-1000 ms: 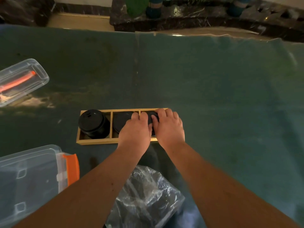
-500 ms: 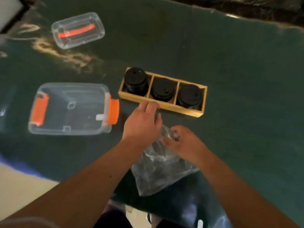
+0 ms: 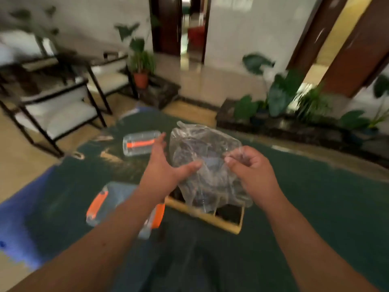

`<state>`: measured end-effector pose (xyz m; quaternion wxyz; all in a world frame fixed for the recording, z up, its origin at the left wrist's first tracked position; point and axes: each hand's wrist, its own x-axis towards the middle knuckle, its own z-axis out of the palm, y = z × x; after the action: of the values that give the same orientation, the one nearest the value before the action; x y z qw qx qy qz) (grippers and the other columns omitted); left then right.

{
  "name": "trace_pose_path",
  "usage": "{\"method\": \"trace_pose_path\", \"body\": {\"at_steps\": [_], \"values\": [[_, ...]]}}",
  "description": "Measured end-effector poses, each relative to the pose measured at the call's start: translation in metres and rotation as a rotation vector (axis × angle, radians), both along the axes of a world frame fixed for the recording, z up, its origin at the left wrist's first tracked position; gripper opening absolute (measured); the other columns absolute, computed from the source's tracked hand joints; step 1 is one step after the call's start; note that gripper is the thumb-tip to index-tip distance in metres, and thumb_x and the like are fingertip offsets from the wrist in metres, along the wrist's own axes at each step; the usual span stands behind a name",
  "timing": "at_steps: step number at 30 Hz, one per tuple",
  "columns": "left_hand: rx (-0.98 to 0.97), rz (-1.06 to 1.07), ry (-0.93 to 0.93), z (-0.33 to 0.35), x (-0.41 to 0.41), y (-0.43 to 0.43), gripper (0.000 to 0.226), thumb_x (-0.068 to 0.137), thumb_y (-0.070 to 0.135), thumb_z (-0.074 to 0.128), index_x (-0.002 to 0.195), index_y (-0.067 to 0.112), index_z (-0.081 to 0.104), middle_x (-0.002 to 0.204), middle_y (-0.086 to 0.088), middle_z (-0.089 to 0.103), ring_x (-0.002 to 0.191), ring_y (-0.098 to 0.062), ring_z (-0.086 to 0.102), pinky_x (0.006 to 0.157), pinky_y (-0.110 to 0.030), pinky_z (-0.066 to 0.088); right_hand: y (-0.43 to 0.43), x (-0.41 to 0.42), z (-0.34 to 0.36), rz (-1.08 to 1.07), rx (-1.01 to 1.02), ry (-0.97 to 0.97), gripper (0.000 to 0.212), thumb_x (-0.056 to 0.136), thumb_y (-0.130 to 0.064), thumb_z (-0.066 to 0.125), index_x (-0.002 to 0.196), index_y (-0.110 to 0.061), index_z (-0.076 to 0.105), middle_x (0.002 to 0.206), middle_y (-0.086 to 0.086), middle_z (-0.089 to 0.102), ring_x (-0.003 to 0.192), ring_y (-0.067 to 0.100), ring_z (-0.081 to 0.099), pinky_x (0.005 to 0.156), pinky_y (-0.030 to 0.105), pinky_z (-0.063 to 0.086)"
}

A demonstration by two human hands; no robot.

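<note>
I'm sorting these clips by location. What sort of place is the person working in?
Probably a lobby or lounge, of a hotel or office perhaps: white-cushioned armchairs stand left, potted plants line a dark stone ledge, and a dark wooden doorway opens beyond the polished floor.

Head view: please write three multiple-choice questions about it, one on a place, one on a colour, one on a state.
1. Where does the clear box lie from the wooden tray?
A. left of it
B. right of it
C. inside it

2. What colour is the table cover?
A. red
B. dark green
C. white

3. How does the right hand hold the plastic bag?
A. flat under it
B. pinching its edge
C. not touching it

Answers:
1 A, the box with orange latches sits by the tray's left end.
2 B, green cloth shows around everything.
3 B, curled fingers and thumb nip the bag's edge.
</note>
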<state>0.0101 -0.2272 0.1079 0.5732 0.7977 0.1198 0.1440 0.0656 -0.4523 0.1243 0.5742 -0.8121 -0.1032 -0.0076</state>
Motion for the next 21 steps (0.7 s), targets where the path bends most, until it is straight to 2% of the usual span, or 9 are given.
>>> {"method": "trace_pose_path", "body": {"at_steps": [2,4,7,9,11,13,16,18,21], "values": [[-0.065,-0.160,-0.014,0.079,0.022,-0.004,0.104,0.061,0.045,0.098,0.150,0.025,0.047,0.116,0.016,0.073,0.101,0.013,0.070,0.088,-0.015,0.059,-0.007,0.007,0.084,-0.034,0.050,-0.192,0.009,0.095,-0.016,0.080,0.090,-0.016,0.072,0.091,0.019,0.075,0.073,0.025,0.068,0.068,0.036,0.056],[-0.042,-0.259,-0.085,0.163,0.036,-0.013,0.053,0.078,0.030,0.095,0.123,0.033,0.068,0.106,0.009,0.083,0.098,-0.003,0.078,0.098,-0.038,0.062,-0.020,0.006,0.167,-0.026,0.123,-0.325,0.015,0.091,-0.028,0.084,0.097,-0.022,0.071,0.089,0.007,0.076,0.077,0.015,0.069,0.071,0.035,0.058],[-0.026,-0.360,-0.255,0.278,0.043,-0.020,0.018,0.092,0.028,0.081,0.110,0.027,0.079,0.104,0.003,0.085,0.096,-0.018,0.080,0.094,-0.048,0.062,-0.046,-0.006,0.276,0.079,0.133,-0.312,0.050,0.073,-0.055,0.087,0.118,-0.042,0.070,0.121,-0.014,0.077,0.113,0.007,0.071,0.090,0.032,0.058],[-0.022,-0.421,-0.321,0.343,0.038,-0.022,0.012,0.096,0.030,0.076,0.107,0.026,0.080,0.100,0.001,0.085,0.093,-0.023,0.080,0.089,-0.045,0.063,-0.067,-0.017,0.331,0.156,0.116,-0.217,0.056,0.073,-0.053,0.087,0.125,-0.040,0.073,0.129,-0.006,0.077,0.121,0.021,0.072,0.099,0.043,0.057],[0.021,-0.477,-0.357,0.392,0.033,-0.023,0.012,0.099,0.033,0.074,0.104,0.026,0.083,0.098,-0.002,0.084,0.092,-0.026,0.078,0.089,-0.043,0.063,-0.082,-0.029,0.372,0.191,0.093,-0.213,0.041,0.082,-0.038,0.085,0.117,-0.017,0.079,0.119,0.009,0.080,0.109,0.033,0.075,0.098,0.046,0.059],[0.088,-0.498,-0.390,0.429,0.026,-0.022,0.015,0.099,0.040,0.072,0.101,0.033,0.085,0.102,-0.006,0.084,0.097,-0.030,0.078,0.093,-0.044,0.063,-0.090,-0.045,0.406,0.113,0.097,-0.309,0.019,0.086,-0.033,0.086,0.090,-0.016,0.080,0.091,0.008,0.079,0.080,0.023,0.072,0.076,0.032,0.058],[0.168,-0.505,-0.444,0.462,0.014,-0.019,0.018,0.099,0.047,0.070,0.099,0.037,0.084,0.106,-0.016,0.081,0.104,-0.043,0.074,0.098,-0.056,0.060,-0.094,-0.064,0.442,-0.004,0.143,-0.452,0.027,0.096,-0.028,0.076,0.069,-0.027,0.075,0.068,-0.006,0.066,0.061,0.007,0.059,0.063,0.021,0.050],[0.129,-0.546,-0.468,0.476,0.010,-0.018,0.019,0.099,0.044,0.070,0.100,0.032,0.085,0.107,-0.017,0.082,0.099,-0.045,0.075,0.096,-0.054,0.061,-0.094,-0.075,0.455,0.001,0.189,-0.476,0.031,0.099,-0.027,0.071,0.068,-0.032,0.076,0.068,-0.009,0.065,0.060,0.005,0.059,0.063,0.019,0.053],[-0.006,-0.659,-0.451,0.487,0.006,-0.021,0.024,0.104,0.021,0.065,0.118,0.037,0.077,0.077,-0.005,0.070,0.062,-0.022,0.062,0.066,-0.034,0.059,-0.086,-0.087,0.463,0.048,0.247,-0.389,0.017,0.100,-0.030,0.067,0.086,-0.028,0.078,0.092,0.002,0.075,0.081,0.018,0.068,0.077,0.035,0.054]]}}
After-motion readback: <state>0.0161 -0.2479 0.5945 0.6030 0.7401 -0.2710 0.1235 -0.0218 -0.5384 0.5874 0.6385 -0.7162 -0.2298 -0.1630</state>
